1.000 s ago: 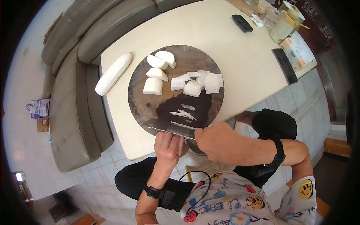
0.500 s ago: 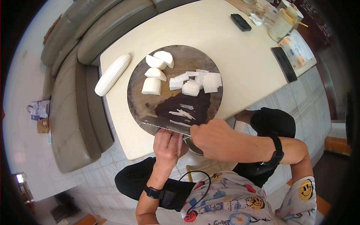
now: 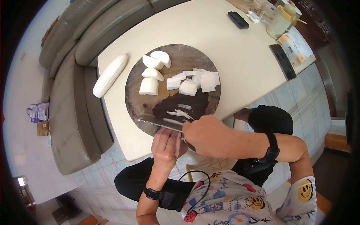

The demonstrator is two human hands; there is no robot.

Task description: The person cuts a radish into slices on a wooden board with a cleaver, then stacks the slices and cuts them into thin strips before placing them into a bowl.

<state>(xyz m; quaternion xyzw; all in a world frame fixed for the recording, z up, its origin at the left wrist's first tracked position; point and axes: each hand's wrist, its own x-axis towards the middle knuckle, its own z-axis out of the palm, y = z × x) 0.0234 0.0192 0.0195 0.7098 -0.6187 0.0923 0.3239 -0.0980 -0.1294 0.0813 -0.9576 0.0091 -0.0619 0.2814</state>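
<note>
My right hand (image 3: 204, 135) is wrapped round the handle of a kitchen knife (image 3: 159, 122), its blade lying across the near edge of the round wooden chopping board (image 3: 135, 99). Close against the blade, my left hand (image 3: 165, 144) has its fingers curled and pressed down at the board's near rim; what lies under them is hidden. Just beyond the blade are thin white strips (image 3: 180, 113) of what looks like daikon. Flat white slices (image 3: 188, 88) overlap at the board's right. Thick cut chunks (image 3: 149, 86) sit at its left.
A whole peeled white radish (image 3: 110, 75) lies on the cream table (image 3: 123, 144) left of the board. Toward the right are a phone (image 3: 282, 62), a black object (image 3: 238, 20), a jar with a yellow rim (image 3: 279, 23) and a packet (image 3: 294, 48). A grey sofa (image 3: 77, 112) runs along the left.
The knife has shifted a little left with my right hand, and its blade is tilted slightly differently. My left hand stays at the board's near edge. The whole view has drifted slightly.
</note>
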